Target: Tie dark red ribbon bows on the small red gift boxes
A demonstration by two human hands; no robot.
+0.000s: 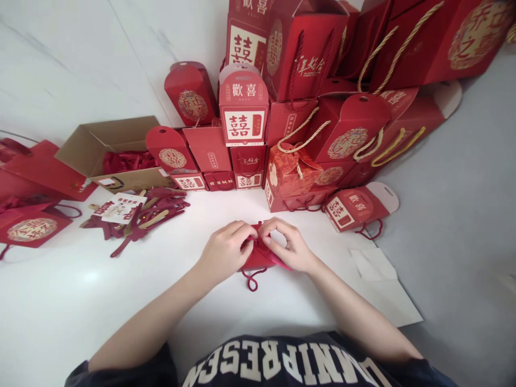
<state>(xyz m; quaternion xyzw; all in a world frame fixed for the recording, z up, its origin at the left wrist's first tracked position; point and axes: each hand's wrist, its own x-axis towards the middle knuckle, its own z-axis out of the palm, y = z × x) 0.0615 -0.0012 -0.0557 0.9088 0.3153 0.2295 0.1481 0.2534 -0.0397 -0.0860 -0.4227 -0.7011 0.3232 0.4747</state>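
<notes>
A small red gift box [255, 262] lies on the white table in front of me, partly covered by my hands. My left hand [226, 248] is closed in a pinch over its top, gripping a red ribbon [282, 262]. From the other side, my right hand [291, 246] pinches the same ribbon between thumb and fingers, close to my left fingertips. One brighter ribbon end sticks out below my right hand. A twisted dark red cord loop [252, 281] hangs from the box's near side onto the table. The exact fold of the ribbon between my fingers is hidden.
Stacked red gift boxes [244, 105] with rope handles stand along the back and right. To the left are a cardboard box [121, 121] of red ribbons and a heap of red tags [149, 217]. A single box [358, 207] lies tilted near the right edge.
</notes>
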